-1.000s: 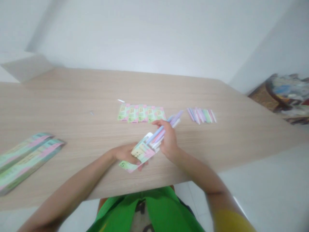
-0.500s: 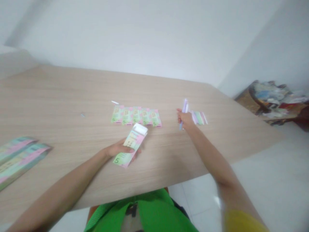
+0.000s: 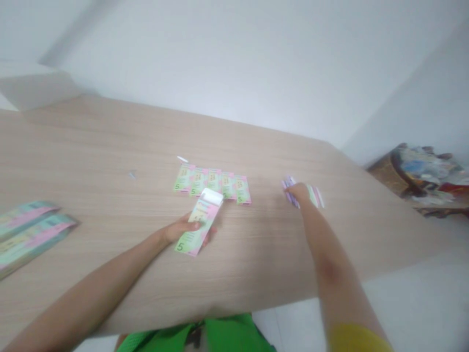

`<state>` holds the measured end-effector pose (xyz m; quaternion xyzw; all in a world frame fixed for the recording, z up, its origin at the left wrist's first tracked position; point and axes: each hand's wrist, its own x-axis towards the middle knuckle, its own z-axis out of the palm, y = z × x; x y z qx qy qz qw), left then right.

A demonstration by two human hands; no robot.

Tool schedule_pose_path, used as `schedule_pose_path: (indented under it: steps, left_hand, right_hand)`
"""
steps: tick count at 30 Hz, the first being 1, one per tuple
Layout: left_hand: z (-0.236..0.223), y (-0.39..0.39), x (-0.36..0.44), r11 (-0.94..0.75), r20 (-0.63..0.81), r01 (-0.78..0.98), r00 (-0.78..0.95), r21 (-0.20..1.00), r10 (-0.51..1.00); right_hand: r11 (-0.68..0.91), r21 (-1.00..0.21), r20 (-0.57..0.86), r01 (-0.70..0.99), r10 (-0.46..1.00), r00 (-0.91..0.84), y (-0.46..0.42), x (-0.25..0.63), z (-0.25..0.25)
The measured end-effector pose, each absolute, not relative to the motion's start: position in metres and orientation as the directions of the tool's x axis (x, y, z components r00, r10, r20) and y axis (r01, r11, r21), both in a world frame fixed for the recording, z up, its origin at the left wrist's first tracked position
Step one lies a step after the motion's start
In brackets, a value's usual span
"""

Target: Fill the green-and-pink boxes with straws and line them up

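My left hand (image 3: 186, 230) is wrapped round a slim pastel carton (image 3: 196, 237) printed with a "5"; its white end (image 3: 212, 196) points away from me. Across the table, my right hand (image 3: 298, 192) is closed over slim purple pen-like sticks (image 3: 289, 183), fingertips down on them. Right beside that hand lies a row of pale green, white and pink sticks (image 3: 315, 196), partly hidden by it. Between the hands, several matching pastel cartons (image 3: 214, 181) lie side by side in a row.
Two larger pastel packs (image 3: 36, 234) rest at the table's left. A small white strip (image 3: 182, 159) lies behind the carton row, and a tiny clear scrap (image 3: 132, 174) further left. Beyond the table's right end stands a cluttered piece of furniture (image 3: 421, 171).
My right hand, which held purple sticks raised and upright, has lowered them beside the other sticks. My left hand still grips the carton. The camera view has shifted slightly.
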<state>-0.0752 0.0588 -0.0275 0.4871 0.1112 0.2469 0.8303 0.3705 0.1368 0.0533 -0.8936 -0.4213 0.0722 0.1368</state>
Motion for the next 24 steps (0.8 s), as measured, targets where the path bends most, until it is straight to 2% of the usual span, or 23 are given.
schedule_pose_path:
  steps: [4, 10, 16, 20, 21, 22, 23, 24]
  left_hand:
    - [-0.027, 0.057, -0.075, 0.383, -0.004, -0.265, 0.818, 0.885, 0.575]
    - [-0.026, 0.055, -0.076, 0.368, -0.049, -0.233, 0.785, 0.9, 0.617]
    - [-0.026, 0.057, -0.079, 0.418, -0.084, -0.189, 0.828, 0.889, 0.554]
    - [-0.027, 0.061, -0.078, 0.435, -0.022, -0.227, 0.868, 0.871, 0.496]
    - [-0.029, 0.062, -0.077, 0.441, -0.002, -0.24, 0.876, 0.865, 0.482]
    - [-0.032, 0.062, -0.076, 0.447, 0.015, -0.254, 0.882, 0.858, 0.472]
    - [-0.035, 0.063, -0.075, 0.452, 0.03, -0.266, 0.885, 0.851, 0.464]
    - [-0.038, 0.063, -0.074, 0.458, 0.042, -0.277, 0.887, 0.845, 0.461]
  right_hand:
    - [-0.616, -0.283, -0.007, 0.735, 0.768, 0.641, 0.144, 0.37, 0.036]
    - [-0.592, -0.357, 0.01, 0.723, 0.772, 0.636, 0.145, 0.346, 0.032]
    - [-0.485, -0.563, 0.125, 0.669, 0.75, 0.649, 0.131, 0.301, 0.046]
    - [-0.293, -0.728, 0.175, 0.62, 0.795, 0.581, 0.095, 0.254, 0.068]
    - [-0.204, -0.78, 0.198, 0.591, 0.816, 0.543, 0.081, 0.239, 0.075]
    - [-0.006, -0.904, 0.237, 0.427, 0.825, 0.513, 0.067, 0.223, 0.082]
    - [0.13, -0.964, 0.23, 0.233, 0.851, 0.473, 0.053, 0.208, 0.089]
    - [0.189, -0.98, 0.194, 0.055, 0.889, 0.415, 0.04, 0.193, 0.095]
